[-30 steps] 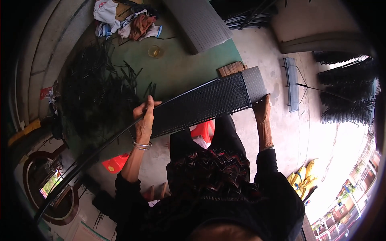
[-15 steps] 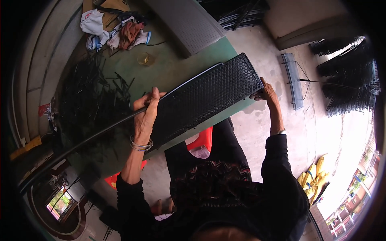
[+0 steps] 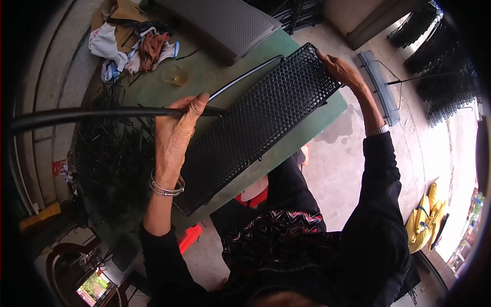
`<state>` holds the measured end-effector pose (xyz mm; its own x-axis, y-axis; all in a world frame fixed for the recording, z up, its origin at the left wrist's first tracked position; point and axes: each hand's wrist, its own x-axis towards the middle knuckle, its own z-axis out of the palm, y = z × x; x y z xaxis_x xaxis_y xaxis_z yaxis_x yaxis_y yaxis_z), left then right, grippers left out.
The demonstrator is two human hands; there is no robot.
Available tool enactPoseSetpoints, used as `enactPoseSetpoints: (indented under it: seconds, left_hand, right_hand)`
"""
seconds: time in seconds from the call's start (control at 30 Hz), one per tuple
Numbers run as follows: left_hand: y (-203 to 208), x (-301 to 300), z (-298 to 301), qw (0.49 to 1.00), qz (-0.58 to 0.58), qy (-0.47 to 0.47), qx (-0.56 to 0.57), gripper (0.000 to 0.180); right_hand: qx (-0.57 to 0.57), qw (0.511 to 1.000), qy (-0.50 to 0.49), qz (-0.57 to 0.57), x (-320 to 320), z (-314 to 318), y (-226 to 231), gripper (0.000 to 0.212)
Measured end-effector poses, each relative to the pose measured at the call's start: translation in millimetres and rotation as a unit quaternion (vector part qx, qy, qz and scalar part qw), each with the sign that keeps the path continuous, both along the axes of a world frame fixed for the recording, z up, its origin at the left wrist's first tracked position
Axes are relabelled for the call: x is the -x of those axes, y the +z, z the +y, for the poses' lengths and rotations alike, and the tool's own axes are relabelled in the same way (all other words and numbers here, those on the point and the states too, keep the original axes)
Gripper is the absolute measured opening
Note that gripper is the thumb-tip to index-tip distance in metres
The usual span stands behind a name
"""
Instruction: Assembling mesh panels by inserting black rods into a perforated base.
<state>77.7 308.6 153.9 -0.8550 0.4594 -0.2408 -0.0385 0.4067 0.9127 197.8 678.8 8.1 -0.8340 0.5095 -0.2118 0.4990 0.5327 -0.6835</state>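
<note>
A long black perforated metal panel [image 3: 261, 102] slants across the green table, its right end raised toward the far side. Its round holes show plainly near the right end. My left hand [image 3: 174, 133] is closed around a long black rod [image 3: 102, 111], thumb up, at the panel's far left side. From the hand the rod runs out to the left; a thin bent wire [image 3: 245, 78] reaches from near the hand to the panel's far right edge. With my right hand [image 3: 341, 70] I grip the panel's far right corner, thumb on its top.
Beyond the panel lie a grey perforated sheet stack [image 3: 225, 25], a clear amber cup [image 3: 175, 75] and crumpled cloths [image 3: 148, 48]. Loose black strips [image 3: 110, 148] heap at the left of the green table [image 3: 302, 123]. A mesh tray with a handle [image 3: 379, 87] rests on the floor at right.
The panel has turned, its right end swinging up and away. My right hand has shifted from the end's near corner to its far corner. The rod's left end has swung up toward level.
</note>
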Motion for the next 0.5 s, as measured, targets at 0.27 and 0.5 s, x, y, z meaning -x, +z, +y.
enactPoseSetpoints:
  seconds: [0.27, 0.5]
  left_hand:
    - [-19, -10, -20, 0.988, 0.139, -0.047, -0.04, 0.049]
    - [-29, -15, -43, 0.984, 0.178, -0.008, -0.005, 0.047]
  right_hand:
    - [-0.045, 0.998, -0.029, 0.039, 4, -19, -20, 0.078]
    - [-0.051, 0.998, -0.029, -0.014, 6, -36, -18, 0.078]
